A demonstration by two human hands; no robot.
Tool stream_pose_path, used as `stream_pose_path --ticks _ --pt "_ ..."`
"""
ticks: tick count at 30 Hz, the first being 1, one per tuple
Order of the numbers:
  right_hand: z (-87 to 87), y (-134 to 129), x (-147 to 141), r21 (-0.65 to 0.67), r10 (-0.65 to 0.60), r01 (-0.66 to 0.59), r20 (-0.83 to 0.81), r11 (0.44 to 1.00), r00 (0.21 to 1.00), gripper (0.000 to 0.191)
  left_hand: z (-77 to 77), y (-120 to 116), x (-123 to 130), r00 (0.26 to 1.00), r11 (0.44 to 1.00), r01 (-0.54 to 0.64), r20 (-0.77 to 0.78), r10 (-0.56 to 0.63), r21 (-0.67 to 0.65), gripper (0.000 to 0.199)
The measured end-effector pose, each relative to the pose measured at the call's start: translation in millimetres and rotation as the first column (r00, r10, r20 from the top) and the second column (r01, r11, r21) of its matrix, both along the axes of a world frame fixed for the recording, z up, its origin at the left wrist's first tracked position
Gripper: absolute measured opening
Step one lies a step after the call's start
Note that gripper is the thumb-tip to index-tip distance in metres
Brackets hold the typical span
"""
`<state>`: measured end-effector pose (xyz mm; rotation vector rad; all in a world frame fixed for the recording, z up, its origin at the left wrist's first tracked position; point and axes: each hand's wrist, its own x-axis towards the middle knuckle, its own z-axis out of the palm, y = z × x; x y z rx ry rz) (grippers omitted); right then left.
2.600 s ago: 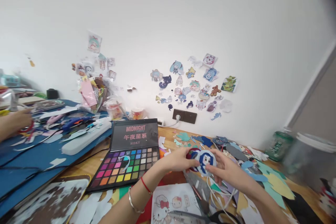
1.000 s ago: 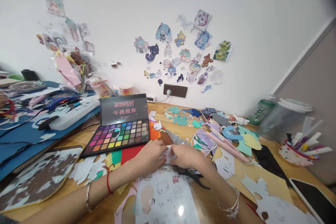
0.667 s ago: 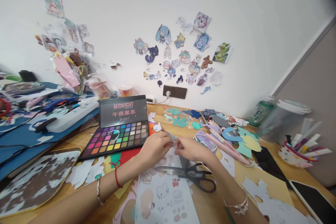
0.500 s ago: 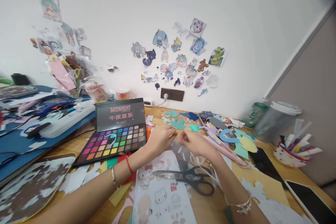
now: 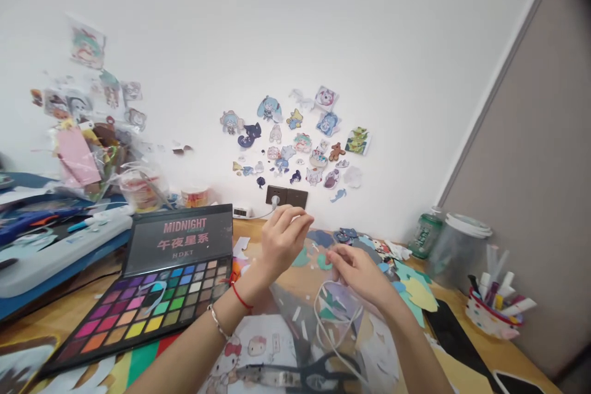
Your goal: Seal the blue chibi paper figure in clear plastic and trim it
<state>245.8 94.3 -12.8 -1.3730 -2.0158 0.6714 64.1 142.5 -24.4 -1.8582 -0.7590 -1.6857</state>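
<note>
Reading "MIDNIGHT", "HDKT" on palette lid (image 5: 181, 238), left hand (image 5: 282, 241) beside

Both forearms are extended forward from the lower edge of the view. The left hand (image 5: 282, 237) is raised, its fingers curled and thumb pinched to fingertips. The right hand (image 5: 357, 271) is held lower, just beside it, fingers likewise drawn together in a pinch.
</note>
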Motion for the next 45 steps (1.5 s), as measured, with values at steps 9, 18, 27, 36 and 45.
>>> stream_pose_path --ticks 9,18,27,36,45 --pt "19.8 -19 -2 -0.038 -0.133 0.128 -0.23 0.991 0.964 0.038 5.7 -23 6 0.997 0.997 0.035 -0.07 -0.03 0.066 0.011" --pt "20.6 -21 -10 -0.033 -0.21 0.212 -0.334 0.977 0.919 0.036 25.2 -47 -6 0.945 0.921 0.197 -0.186 -0.27 -0.336 0.012" --pt "-2.1 3 -12 -0.098 -0.28 0.274 -0.566 0.957 0.776 0.031 10.9 -37 3 0.906 0.752 0.334 -0.026 -0.422 -0.568 0.018" --pt "-5.6 -2 -39 -0.249 -0.243 0.101 -0.648 0.963 0.722 0.026 3.4 -35 9 0.774 0.425 0.587 0.322 -0.545 -0.689 0.018" --pt "15.4 -16 -20 -0.174 -0.183 0.099 -0.572 0.98 0.8 0.04 16.1 -50 3 0.714 0.333 0.531 0.201 -0.671 -0.779 0.012"
